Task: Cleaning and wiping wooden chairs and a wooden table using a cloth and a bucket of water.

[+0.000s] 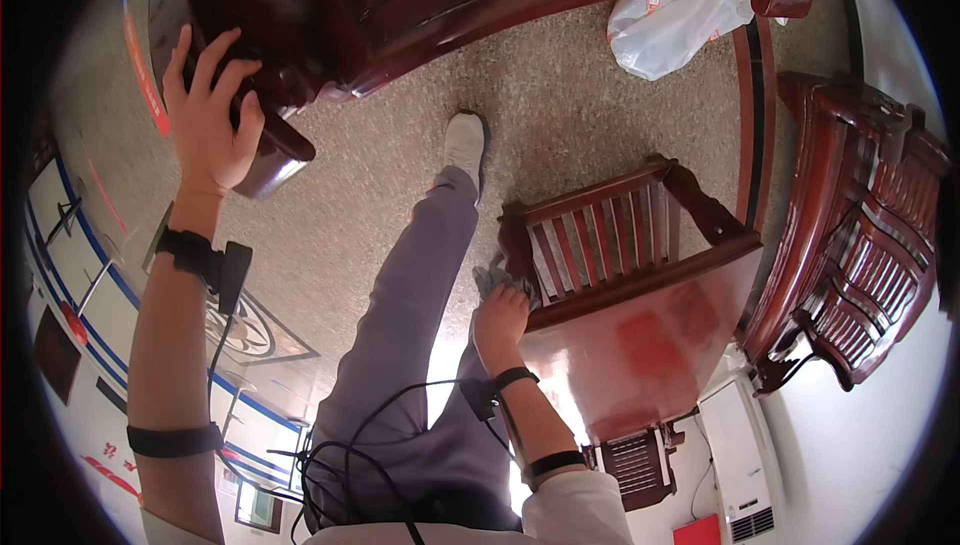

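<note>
My left hand (214, 113), its fingers spread, rests on the end of a dark red wooden piece of furniture (420, 12) at the top of the view. Nothing is held in it. Lower down, at the centre right, my right hand (502, 323) is closed on a grey cloth (491, 278). That cloth lies against the corner leg of a small, glossy red-brown wooden table (637, 342) with a slatted lower part (600, 245). Straps with small black devices and cables are on both arms.
A white plastic bag (675, 27) lies on the speckled floor beneath the furniture at upper right. A slatted wooden bench (847, 245) stands along the right wall. Loose black cables (360, 455) hang over my lap. A white upright appliance (739, 455) stands at lower right.
</note>
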Motion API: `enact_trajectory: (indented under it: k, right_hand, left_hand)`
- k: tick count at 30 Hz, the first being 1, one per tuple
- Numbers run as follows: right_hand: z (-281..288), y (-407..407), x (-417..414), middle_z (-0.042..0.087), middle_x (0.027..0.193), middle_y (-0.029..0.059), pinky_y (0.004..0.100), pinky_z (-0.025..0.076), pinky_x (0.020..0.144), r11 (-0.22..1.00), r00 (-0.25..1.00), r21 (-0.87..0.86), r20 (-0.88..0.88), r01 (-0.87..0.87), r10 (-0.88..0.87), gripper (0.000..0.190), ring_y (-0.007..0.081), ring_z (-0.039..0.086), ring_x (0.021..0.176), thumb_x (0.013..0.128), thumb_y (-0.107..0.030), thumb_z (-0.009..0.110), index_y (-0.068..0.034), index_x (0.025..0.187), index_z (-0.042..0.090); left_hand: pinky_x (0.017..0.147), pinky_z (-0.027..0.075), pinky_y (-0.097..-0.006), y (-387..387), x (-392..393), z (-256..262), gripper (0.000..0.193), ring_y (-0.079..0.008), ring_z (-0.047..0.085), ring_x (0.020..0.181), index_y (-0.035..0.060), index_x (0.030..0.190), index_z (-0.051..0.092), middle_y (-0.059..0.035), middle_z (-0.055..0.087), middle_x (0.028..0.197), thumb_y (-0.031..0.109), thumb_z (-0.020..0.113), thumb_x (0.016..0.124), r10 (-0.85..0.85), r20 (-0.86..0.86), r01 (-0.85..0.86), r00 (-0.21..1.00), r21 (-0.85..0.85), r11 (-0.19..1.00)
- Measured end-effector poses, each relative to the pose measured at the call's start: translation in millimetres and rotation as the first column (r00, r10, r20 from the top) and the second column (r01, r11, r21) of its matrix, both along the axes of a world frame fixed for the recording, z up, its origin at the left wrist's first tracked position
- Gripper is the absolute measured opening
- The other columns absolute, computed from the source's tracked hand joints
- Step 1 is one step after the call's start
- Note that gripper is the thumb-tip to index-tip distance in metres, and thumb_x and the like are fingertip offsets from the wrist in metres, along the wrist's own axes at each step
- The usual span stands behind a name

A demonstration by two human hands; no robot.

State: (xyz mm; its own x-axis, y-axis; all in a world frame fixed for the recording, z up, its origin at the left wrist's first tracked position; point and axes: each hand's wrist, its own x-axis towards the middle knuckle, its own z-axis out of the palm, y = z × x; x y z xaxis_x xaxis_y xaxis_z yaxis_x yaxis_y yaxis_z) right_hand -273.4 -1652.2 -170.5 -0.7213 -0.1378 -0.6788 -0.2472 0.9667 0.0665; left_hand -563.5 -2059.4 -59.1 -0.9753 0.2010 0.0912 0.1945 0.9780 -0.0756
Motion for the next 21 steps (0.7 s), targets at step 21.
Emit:
enact_trajectory:
  k: [21]
  right_hand:
    - [-219, -11, -13, 0.06, 0.126, 0.0176, 0.049, 0.05, 0.099, 0.891, 0.879, 0.421, 0.343, 0.17, -0.33, 0.05, 0.0374, 0.06, 0.117, 0.094, -0.027, 0.062, -0.001, 0.136, 0.055]
  left_hand:
    - [0.121, 0.025, -0.054, -2, -7, 2, 0.055, -0.0457, 0.036, 0.145, 0.0043, 0.117, 0.069, -0.017, 0.059, 0.144, 0.035, 0.027, 0.102, -0.067, 0.222, 0.103, 0.973, -0.154, 0.983]
